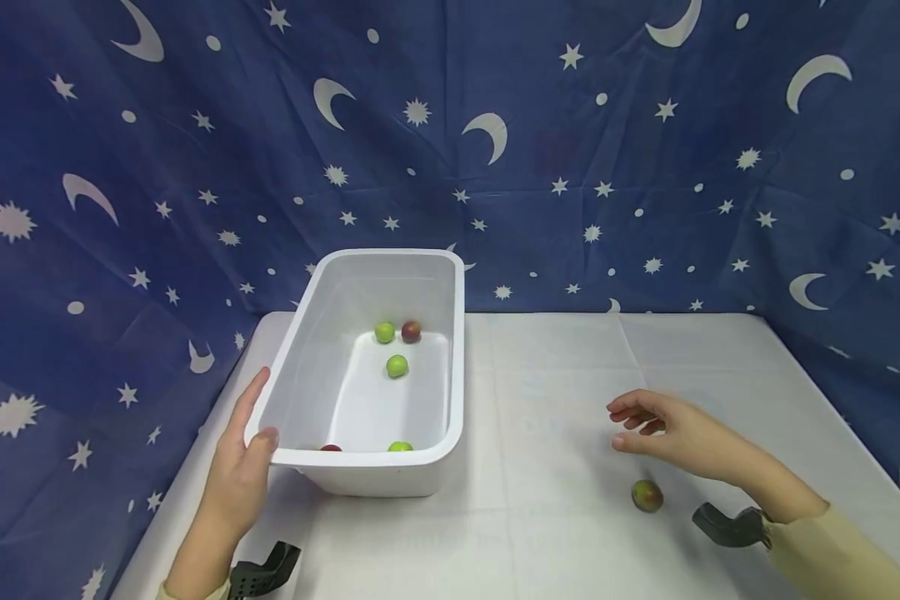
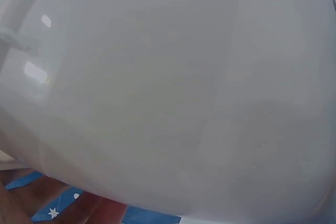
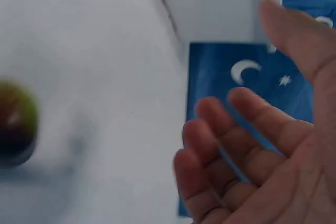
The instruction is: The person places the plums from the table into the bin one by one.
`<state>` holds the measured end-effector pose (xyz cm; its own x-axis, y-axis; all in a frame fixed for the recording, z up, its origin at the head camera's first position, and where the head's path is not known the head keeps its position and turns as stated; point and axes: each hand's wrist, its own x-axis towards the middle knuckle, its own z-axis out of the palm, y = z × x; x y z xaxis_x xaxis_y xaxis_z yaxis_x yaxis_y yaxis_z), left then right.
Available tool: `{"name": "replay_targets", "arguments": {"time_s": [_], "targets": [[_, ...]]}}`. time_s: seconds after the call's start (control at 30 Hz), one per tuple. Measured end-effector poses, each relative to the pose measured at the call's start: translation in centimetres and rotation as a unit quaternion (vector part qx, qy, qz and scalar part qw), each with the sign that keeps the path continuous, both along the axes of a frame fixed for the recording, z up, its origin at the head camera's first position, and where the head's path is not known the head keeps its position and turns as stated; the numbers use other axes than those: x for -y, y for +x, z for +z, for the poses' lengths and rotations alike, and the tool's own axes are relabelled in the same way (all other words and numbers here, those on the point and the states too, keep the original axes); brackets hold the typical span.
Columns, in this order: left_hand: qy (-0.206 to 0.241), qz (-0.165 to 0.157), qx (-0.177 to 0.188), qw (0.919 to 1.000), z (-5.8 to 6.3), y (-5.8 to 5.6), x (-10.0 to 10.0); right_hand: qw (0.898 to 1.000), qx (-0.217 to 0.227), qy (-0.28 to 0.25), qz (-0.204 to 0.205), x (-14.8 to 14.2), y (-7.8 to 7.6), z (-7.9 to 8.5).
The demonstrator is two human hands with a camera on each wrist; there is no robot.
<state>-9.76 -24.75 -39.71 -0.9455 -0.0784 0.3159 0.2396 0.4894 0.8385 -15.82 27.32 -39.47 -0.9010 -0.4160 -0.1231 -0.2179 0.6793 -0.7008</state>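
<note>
My left hand (image 1: pixel 237 471) grips the near left corner of a deep white plastic tub (image 1: pixel 456 375), thumb over the rim and fingers along the outside. The left wrist view is mostly filled by the tub's pale wall (image 2: pixel 157 87), with the fingers at the lower left. Inside the tub lie small round fruits: a green one (image 1: pixel 397 366), another green one (image 1: pixel 385 332) beside a dark red one (image 1: pixel 411 332), and two more partly hidden behind the near rim. Above the table my right hand (image 1: pixel 675 429) holds nothing, its fingers loosely bent. A green-and-red fruit (image 1: pixel 647 496) lies just below it.
A white cloth (image 1: pixel 555 383) covers the table. Behind and to both sides hangs a dark blue curtain (image 1: pixel 540 225) with moons and stars, close to the tub's far end. Black straps with mounts (image 1: pixel 729 527) sit on both wrists.
</note>
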Motion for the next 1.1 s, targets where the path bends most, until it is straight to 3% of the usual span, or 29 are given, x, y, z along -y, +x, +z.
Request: {"name": "replay_targets", "arguments": {"time_s": [0.27, 0.5, 0.73, 1.1], "targets": [[-0.003, 0.000, 0.008, 1.0000, 0.0, -0.1, 0.0, 0.997, 0.070, 0.038, -0.019, -2.2, 0.9, -3.0], [-0.002, 0.000, 0.006, 1.0000, 0.0, 0.0, 0.0, 0.991, 0.124, 0.050, -0.009, -2.7, 1.5, -4.4], [-0.001, -0.002, 0.005, 1.0000, 0.0, 0.0, 0.1, 0.992, 0.113, 0.055, 0.019, -3.0, 1.5, -4.7], [0.002, 0.001, 0.010, 1.0000, 0.1, 0.0, -0.1, 0.992, 0.110, 0.053, 0.015, -3.0, 1.8, -4.9]]}}
